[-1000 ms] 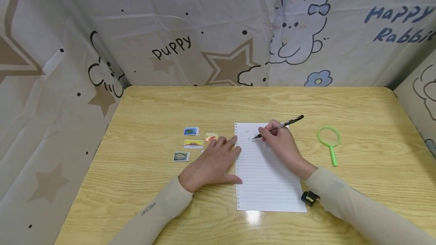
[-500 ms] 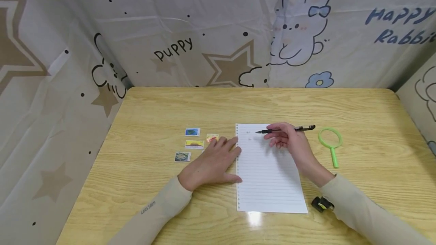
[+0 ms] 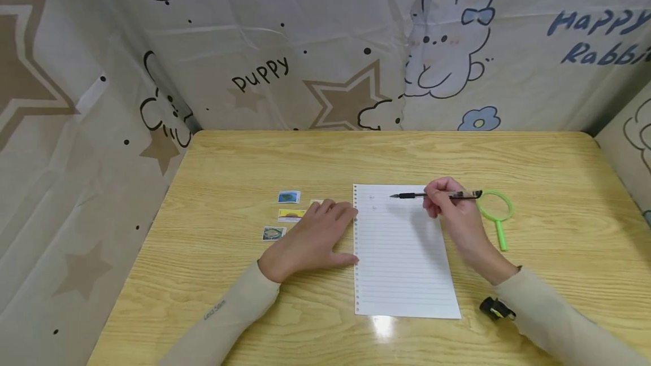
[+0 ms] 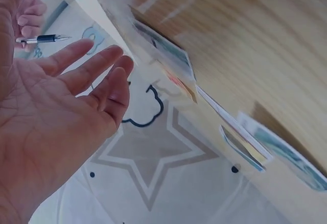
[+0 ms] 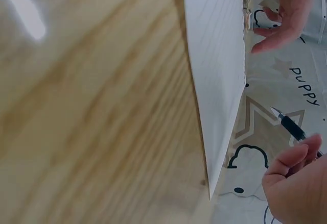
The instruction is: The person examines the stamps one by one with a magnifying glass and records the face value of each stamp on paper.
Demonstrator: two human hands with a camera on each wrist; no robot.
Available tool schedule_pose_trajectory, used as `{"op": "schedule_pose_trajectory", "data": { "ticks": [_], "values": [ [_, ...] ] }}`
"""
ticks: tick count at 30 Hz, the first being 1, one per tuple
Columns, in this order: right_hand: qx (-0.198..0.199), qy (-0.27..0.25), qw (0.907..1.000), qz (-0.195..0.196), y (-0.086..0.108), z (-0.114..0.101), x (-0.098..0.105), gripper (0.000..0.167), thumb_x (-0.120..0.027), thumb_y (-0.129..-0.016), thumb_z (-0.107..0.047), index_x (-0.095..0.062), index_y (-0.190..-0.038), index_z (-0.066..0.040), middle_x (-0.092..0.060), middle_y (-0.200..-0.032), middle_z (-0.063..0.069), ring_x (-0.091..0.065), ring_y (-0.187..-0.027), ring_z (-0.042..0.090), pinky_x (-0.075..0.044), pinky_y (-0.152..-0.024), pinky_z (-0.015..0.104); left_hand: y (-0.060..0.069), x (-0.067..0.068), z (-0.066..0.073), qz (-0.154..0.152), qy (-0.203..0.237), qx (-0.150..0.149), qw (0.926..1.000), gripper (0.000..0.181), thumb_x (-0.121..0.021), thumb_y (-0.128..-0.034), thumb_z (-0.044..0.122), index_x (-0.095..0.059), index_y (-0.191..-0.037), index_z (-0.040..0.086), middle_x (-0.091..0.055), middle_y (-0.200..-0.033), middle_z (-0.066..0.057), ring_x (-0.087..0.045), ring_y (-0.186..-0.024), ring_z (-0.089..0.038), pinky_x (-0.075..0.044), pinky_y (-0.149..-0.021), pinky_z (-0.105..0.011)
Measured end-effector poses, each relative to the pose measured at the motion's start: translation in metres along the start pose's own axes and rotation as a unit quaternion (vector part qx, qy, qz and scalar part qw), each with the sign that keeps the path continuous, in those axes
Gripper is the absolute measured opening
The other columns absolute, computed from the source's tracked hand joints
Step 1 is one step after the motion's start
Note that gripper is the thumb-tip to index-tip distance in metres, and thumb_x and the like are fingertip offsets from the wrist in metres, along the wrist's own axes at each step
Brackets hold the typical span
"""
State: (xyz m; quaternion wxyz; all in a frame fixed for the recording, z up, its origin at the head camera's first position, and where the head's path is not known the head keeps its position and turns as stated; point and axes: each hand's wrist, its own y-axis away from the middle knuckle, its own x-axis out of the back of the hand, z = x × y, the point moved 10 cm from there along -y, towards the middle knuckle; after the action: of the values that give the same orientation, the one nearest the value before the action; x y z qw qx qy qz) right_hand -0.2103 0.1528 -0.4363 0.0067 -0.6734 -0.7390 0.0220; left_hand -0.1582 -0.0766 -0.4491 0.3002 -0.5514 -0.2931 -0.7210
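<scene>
My right hand (image 3: 458, 213) holds a black pen (image 3: 407, 196) between thumb and fingers above the upper right of a lined sheet of paper (image 3: 402, 264). The pen's tip points left and stands clear of the page; small handwritten marks show near the top left. At the paper's punched left edge is my left hand (image 3: 315, 239), fingers loosely extended and holding nothing. In the left wrist view its palm (image 4: 56, 112) appears raised off the table. Stamp-like picture cards lie left of it: a blue one (image 3: 289, 197), a yellow one (image 3: 291, 216) and a grey-green one (image 3: 273, 234). Another is mostly hidden behind its fingers.
A green magnifying glass (image 3: 500, 233) lies right of the paper, its ring partly behind the pen's end. The wooden table (image 3: 213, 292) meets a patterned cloth (image 3: 254, 27) at the back and the left side.
My right hand has lifted the pen from the page and moved right, turning the pen nearly level. The left hand has shifted slightly and covers more of the red-and-yellow card.
</scene>
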Motion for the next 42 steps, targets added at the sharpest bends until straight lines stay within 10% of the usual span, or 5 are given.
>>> {"op": "schedule_pose_trajectory", "data": {
  "ticks": [13,19,31,42],
  "values": [
    [0.047,-0.005,0.9984,-0.032,0.012,-0.012,0.028,0.027,-0.044,-0.119,-0.015,-0.06,-0.122,0.007,-0.062,-0.097,0.009,-0.057,-0.082,0.018,-0.05,-0.074,0.025,0.017,0.026,-0.034,0.116,0.023,0.036,0.9924,0.064,-0.082,-0.099,0.041,-0.059,-0.147,0.006,-0.057,-0.145,-0.012,-0.05,-0.134,-0.035,-0.041,-0.114,-0.052],
    [0.069,0.102,0.9915,-0.042,0.021,-0.014,0.043,0.027,-0.045,-0.119,-0.013,-0.062,-0.129,0.005,-0.069,-0.107,0.011,-0.067,-0.092,0.017,-0.054,-0.079,0.024,0.03,0.03,-0.061,0.124,0.051,0.075,0.9881,0.07,-0.083,-0.0986,0.041,-0.055,-0.151,0.004,-0.054,-0.148,-0.015,-0.047,-0.138,-0.036,-0.038,-0.115,-0.054],
    [0.096,0.339,0.9326,-0.078,0.049,-0.009,0.058,0.031,-0.053,-0.116,-0.015,-0.061,-0.144,-0.004,-0.068,-0.131,0.014,-0.059,-0.114,-0.001,-0.045,-0.086,0.011,0.046,0.039,-0.104,0.136,0.109,0.124,0.9768,0.056,-0.082,-0.1001,0.032,-0.061,-0.138,-0.002,-0.059,-0.132,-0.019,-0.048,-0.122,-0.04,-0.041,-0.105,-0.056],
    [0.149,0.419,0.8886,-0.113,0.055,-0.001,0.052,0.038,-0.054,-0.112,-0.004,-0.053,-0.15,0.006,-0.059,-0.123,0.014,-0.048,-0.098,0.013,-0.038,-0.077,0.021,0.046,0.039,-0.12,0.123,0.101,0.142,0.977,0.042,-0.078,-0.1032,0.028,-0.066,-0.13,-0.002,-0.064,-0.125,-0.019,-0.051,-0.117,-0.04,-0.046,-0.1,-0.055]
  ]
}}
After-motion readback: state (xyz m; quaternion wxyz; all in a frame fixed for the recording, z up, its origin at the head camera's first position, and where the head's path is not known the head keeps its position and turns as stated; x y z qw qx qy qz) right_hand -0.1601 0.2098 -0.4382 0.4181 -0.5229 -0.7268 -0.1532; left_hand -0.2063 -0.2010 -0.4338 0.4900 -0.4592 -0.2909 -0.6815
